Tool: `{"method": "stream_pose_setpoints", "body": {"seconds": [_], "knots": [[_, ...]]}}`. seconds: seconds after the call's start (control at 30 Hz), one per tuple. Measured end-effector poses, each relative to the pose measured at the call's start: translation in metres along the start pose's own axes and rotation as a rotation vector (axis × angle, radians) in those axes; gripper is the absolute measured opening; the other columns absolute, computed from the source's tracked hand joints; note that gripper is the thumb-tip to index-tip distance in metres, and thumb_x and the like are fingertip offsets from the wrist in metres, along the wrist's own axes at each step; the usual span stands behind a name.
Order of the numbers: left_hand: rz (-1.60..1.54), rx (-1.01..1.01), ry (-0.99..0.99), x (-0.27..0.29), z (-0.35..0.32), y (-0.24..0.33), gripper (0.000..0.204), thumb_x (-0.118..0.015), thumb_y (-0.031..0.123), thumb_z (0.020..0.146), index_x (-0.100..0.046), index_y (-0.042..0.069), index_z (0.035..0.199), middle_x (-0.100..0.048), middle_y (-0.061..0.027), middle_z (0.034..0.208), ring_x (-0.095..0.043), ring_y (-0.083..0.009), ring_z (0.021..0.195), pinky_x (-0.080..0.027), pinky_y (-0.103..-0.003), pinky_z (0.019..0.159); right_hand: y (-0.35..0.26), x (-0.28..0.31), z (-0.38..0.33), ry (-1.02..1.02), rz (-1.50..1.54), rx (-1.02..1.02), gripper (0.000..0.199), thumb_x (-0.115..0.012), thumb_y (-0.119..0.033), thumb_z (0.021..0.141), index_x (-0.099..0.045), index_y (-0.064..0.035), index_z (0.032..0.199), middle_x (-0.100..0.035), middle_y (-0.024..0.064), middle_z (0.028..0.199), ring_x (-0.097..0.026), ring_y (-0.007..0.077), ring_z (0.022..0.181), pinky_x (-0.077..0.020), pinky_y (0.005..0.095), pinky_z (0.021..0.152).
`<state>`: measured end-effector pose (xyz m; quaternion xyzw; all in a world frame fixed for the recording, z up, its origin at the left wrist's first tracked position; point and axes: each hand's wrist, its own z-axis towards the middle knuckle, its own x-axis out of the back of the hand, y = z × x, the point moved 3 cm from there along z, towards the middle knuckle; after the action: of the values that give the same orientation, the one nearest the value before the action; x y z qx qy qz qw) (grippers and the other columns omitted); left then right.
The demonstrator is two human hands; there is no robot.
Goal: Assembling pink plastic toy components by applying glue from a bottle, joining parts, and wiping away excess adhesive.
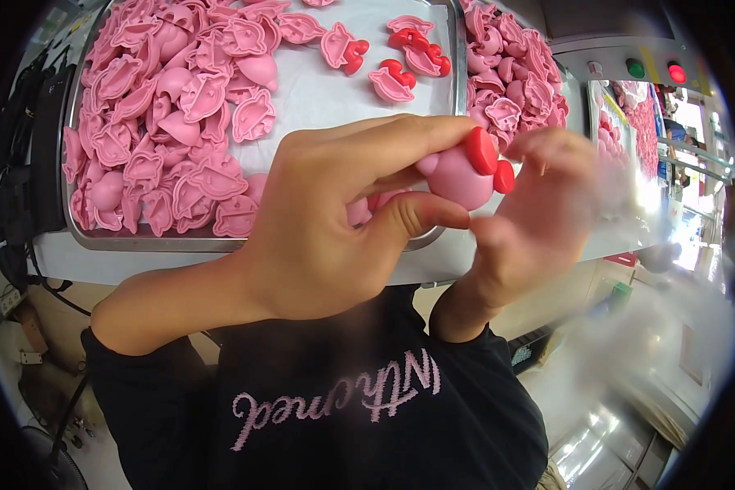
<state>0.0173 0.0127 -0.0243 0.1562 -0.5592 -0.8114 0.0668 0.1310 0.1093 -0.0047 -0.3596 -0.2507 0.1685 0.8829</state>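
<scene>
My left hand pinches a small rounded pink plastic shell with a red bow on its side, between thumb and fingers. More pink and red plastic shows inside the same palm, mostly hidden by the thumb. Close by the bow is my right hand, blurred, its thumb and fingers apart and curved around the right side of the piece. Nothing shows in its grasp; whether a fingertip touches the bow I cannot tell.
Past my hands lies a metal tray lined with white sheet, heaped with pink shells at left. Several shells with red bows lie at its right. Another pile of pink shells stands beside it, near green and red buttons.
</scene>
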Motion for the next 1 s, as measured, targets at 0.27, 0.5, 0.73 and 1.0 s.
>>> {"method": "stream_pose_setpoints", "body": {"seconds": [0.27, 0.5, 0.73, 1.0], "knots": [[-0.055, 0.045, -0.113, 0.002, -0.002, 0.001, 0.039, -0.059, 0.002, 0.079, -0.044, -0.015, 0.111, -0.058, -0.0197, 0.096, -0.059, -0.0197, 0.086, -0.049, -0.027, 0.076, 0.008, -0.014, -0.002, -0.282, 0.197, 0.019, 0.091, -0.063, -0.061, 0.054, -0.047, 0.0103, 0.108, -0.056, 0.0237, 0.097, -0.056, 0.0299, 0.092, -0.0457, 0.0369, 0.081], [-0.299, 0.121, -0.011, -0.003, -0.004, -0.001, 0.037, -0.058, 0.005, 0.080, -0.044, -0.015, 0.109, -0.058, -0.0183, 0.093, -0.059, -0.0197, 0.086, -0.050, -0.027, 0.075, 0.006, -0.022, -0.004, -0.270, 0.383, -0.076, 0.078, -0.064, -0.055, 0.066, -0.046, 0.0101, 0.105, -0.052, 0.0293, 0.103, -0.053, 0.0357, 0.096, -0.0426, 0.0420, 0.084], [-0.289, 0.122, -0.017, -0.003, -0.002, -0.003, 0.039, -0.058, 0.010, 0.082, -0.044, -0.015, 0.108, -0.057, -0.0172, 0.093, -0.059, -0.0180, 0.085, -0.050, -0.026, 0.074, 0.009, -0.018, -0.003, -0.308, 0.354, -0.028, 0.074, -0.063, -0.053, 0.068, -0.046, 0.0095, 0.105, -0.052, 0.0275, 0.105, -0.051, 0.0360, 0.099, -0.0407, 0.0427, 0.086], [-0.253, 0.084, -0.036, -0.003, -0.005, -0.001, 0.035, -0.059, 0.006, 0.080, -0.046, -0.014, 0.105, -0.059, -0.0150, 0.087, -0.059, -0.0156, 0.078, -0.050, -0.025, 0.070, 0.004, -0.016, -0.004, -0.314, 0.356, -0.013, 0.057, -0.064, -0.041, 0.073, -0.048, 0.0034, 0.105, -0.052, 0.0235, 0.101, -0.051, 0.0343, 0.099, -0.0398, 0.0454, 0.089]]}}
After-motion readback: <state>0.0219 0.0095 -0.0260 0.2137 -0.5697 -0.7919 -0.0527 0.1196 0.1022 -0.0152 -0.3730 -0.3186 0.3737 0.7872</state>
